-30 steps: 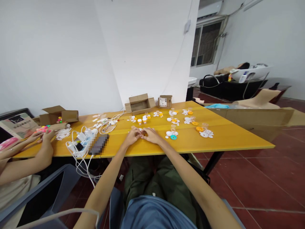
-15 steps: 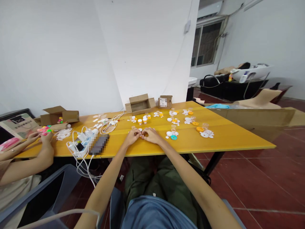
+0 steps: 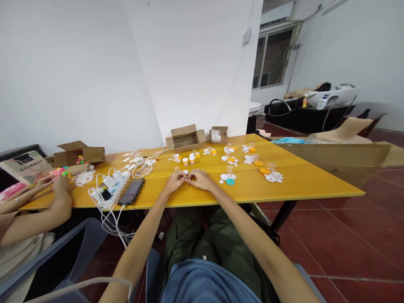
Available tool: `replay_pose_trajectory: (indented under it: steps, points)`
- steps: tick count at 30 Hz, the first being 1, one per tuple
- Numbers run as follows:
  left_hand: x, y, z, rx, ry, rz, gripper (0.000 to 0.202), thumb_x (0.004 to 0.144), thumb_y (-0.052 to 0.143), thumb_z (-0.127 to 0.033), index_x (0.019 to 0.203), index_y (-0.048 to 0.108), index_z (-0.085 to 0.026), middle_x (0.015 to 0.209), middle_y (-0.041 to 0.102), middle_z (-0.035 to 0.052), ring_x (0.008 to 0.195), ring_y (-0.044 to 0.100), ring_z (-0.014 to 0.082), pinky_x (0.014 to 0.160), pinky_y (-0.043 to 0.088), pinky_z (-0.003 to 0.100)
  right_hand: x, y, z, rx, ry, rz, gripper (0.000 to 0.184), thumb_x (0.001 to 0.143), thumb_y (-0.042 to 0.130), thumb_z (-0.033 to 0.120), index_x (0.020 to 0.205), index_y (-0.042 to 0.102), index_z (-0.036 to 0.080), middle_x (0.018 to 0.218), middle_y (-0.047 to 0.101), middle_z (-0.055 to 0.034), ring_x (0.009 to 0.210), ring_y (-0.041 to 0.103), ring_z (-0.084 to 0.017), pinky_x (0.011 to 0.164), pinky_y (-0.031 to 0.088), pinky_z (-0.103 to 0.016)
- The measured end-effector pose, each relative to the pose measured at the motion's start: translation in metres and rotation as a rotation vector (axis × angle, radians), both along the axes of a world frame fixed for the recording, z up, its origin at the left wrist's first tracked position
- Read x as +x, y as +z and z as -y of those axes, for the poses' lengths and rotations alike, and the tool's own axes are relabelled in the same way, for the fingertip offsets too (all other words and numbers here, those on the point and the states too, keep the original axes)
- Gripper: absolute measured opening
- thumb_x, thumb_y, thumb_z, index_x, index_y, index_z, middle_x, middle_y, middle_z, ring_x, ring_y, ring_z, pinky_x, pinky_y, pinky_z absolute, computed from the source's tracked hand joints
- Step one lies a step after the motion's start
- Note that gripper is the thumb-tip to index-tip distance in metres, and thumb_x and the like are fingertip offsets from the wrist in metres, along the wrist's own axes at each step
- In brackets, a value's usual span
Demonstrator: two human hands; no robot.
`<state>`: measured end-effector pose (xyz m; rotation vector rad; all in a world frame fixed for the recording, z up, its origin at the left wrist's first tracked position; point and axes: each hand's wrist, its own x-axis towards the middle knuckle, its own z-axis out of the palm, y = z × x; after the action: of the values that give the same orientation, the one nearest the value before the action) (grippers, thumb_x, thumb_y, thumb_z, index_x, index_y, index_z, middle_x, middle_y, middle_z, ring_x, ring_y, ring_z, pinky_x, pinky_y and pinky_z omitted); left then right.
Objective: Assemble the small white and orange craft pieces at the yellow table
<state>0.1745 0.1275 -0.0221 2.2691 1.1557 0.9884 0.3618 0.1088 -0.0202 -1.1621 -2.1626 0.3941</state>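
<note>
My left hand [image 3: 175, 181] and my right hand [image 3: 200, 179] rest together on the yellow table [image 3: 293, 181], fingertips meeting in a pinch around a small white piece [image 3: 187, 180] that is mostly hidden. Just beyond them lie little white and orange plastic parts [image 3: 191, 159]. To the right of my right hand sit a white disc with a teal ring [image 3: 229, 181] and several more white and orange rings [image 3: 264, 171].
A power strip with white chargers and cables [image 3: 109, 189] and a dark blurred phone [image 3: 131, 192] lie left of my hands. Open cardboard boxes [image 3: 186, 136] stand at the wall. A second person's hands [image 3: 58, 183] work with bright coloured pieces at the far left.
My hands stay pinched together at the same spot, with small finger movements only. The other person's hands have shifted slightly at the left.
</note>
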Motion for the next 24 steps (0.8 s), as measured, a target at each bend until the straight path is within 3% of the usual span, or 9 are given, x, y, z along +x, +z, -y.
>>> replay_pose_trajectory:
  steps: [10,15,24]
  points:
    - [0.0013,0.0007,0.0021,-0.046,0.027,0.074,0.012,0.082,0.061,-0.018,0.077,0.072,-0.02,0.08,0.074,0.0006,0.075,0.066,0.0171,0.076,0.053,0.029,0.0001,-0.0048,-0.004,0.026,0.017,-0.025,0.006,0.082,0.076,0.024,0.084,0.07,0.024,0.097,0.075,-0.003,0.098,0.067,-0.023,0.088,0.047,-0.034]
    - [0.0005,0.0017,0.0015,0.003,0.077,0.118,0.011,0.082,0.063,-0.022,0.076,0.072,-0.02,0.079,0.074,0.0011,0.073,0.066,0.0167,0.072,0.053,0.028,0.0002,-0.007,-0.0055,0.028,0.019,-0.038,0.006,0.083,0.075,0.025,0.087,0.071,0.024,0.098,0.075,-0.0027,0.097,0.067,-0.022,0.088,0.046,-0.033]
    - [-0.0059,0.0009,-0.0022,0.152,0.399,0.361,0.012,0.085,0.06,-0.025,0.081,0.071,-0.021,0.081,0.073,0.0028,0.082,0.067,0.0201,0.075,0.053,0.03,-0.0031,-0.0057,-0.0029,-0.007,-0.069,-0.053,0.012,0.084,0.074,0.028,0.094,0.071,0.024,0.099,0.075,-0.0043,0.1,0.066,-0.024,0.089,0.045,-0.035]
